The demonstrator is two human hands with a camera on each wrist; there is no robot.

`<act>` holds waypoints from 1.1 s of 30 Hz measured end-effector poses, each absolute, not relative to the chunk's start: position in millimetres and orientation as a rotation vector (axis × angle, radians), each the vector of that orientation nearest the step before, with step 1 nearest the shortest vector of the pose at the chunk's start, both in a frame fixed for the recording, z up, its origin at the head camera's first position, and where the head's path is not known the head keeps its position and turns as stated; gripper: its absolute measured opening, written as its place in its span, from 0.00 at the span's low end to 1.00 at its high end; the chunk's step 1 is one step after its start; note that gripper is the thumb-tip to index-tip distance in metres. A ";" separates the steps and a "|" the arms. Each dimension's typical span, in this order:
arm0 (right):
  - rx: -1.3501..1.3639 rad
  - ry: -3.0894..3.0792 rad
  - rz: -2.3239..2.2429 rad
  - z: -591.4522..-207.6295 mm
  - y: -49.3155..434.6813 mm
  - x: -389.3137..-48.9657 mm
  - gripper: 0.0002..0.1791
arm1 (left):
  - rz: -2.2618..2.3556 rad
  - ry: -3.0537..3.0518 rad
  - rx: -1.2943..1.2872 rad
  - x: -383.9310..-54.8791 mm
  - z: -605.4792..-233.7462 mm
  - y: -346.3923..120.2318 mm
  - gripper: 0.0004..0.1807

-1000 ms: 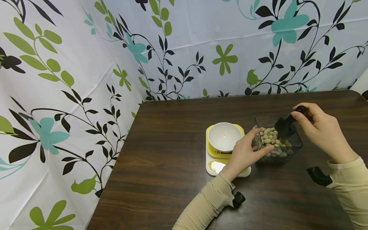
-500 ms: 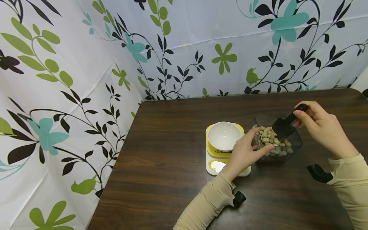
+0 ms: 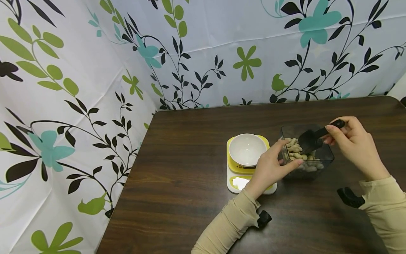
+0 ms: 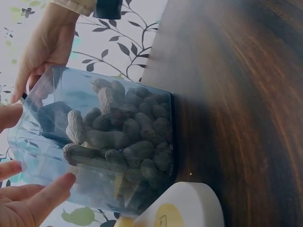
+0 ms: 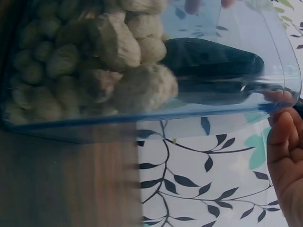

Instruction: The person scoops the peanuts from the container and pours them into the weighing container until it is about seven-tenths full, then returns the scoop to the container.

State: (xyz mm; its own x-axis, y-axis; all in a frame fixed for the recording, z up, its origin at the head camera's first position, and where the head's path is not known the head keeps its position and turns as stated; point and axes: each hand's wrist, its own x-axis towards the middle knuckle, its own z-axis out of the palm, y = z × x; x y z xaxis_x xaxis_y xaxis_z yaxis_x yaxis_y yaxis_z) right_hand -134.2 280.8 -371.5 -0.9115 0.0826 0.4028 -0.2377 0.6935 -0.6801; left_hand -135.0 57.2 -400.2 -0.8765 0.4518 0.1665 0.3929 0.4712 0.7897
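A clear plastic container [image 3: 330, 157] holds unshelled peanuts [image 3: 294, 150] on the table. My left hand [image 3: 269, 167] grips its left side, thumb at the near rim and fingers around the left wall. Pinched by the handle in my right hand [image 3: 356, 148] is a black scoop [image 3: 309, 141], tilted with its head down inside the container. Through the clear wall in the right wrist view, the scoop [image 5: 213, 71] lies beside the peanuts [image 5: 113, 47]; whether it carries any is hidden. Left fingertips [image 4: 66, 182] touch the container wall in the left wrist view.
Left of the container stands a yellow and white kitchen scale [image 3: 231, 176] with a white bowl [image 3: 248, 150] on top. My left forearm passes over its near right corner. The brown table [image 3: 184, 158] ends at a patterned curtain [image 3: 203, 53] behind and to the left.
The right hand has shifted slightly right, and the scoop's handle has tipped flatter, its head moving a little left and up in the container. The left hand keeps its grip.
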 end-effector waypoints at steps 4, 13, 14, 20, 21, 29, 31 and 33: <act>0.132 -2.421 1.173 -378.4 283.1 -130.2 0.09 | 1.361 2.676 0.785 -135.6 -399.9 58.4 0.33; 0.446 -2.478 0.754 -376.0 268.8 -121.5 0.14 | 1.301 2.759 0.766 -136.0 -396.8 61.2 0.35; 0.470 -2.493 0.722 -375.3 266.9 -121.4 0.14 | 1.298 2.765 0.768 -136.3 -396.8 61.3 0.35; 0.408 -2.536 0.773 -375.7 267.3 -122.3 0.17 | 1.298 2.774 0.772 -137.1 -396.7 61.8 0.35; 0.377 -2.531 0.803 -376.3 268.7 -122.4 0.17 | 1.298 2.771 0.772 -136.9 -396.5 62.1 0.35; 0.163 -2.536 0.998 -379.5 277.4 -120.0 0.14 | 1.291 2.769 0.770 -136.4 -396.1 64.1 0.34; 0.124 -2.516 1.014 -381.7 277.6 -120.7 0.13 | 1.299 2.759 0.758 -136.1 -396.3 64.2 0.34; 0.082 -2.480 1.048 -384.4 276.8 -120.5 0.12 | 1.300 2.749 0.747 -135.7 -396.8 64.4 0.33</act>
State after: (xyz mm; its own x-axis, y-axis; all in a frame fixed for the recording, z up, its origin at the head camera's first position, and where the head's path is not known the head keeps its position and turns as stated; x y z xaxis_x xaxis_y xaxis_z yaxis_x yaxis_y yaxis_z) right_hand -120.5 276.8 -384.4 -0.8997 0.1150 0.4212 -0.2218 0.7105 -0.6678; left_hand -135.7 64.4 -396.8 -0.8860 0.4231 0.1894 0.4149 0.5416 0.7311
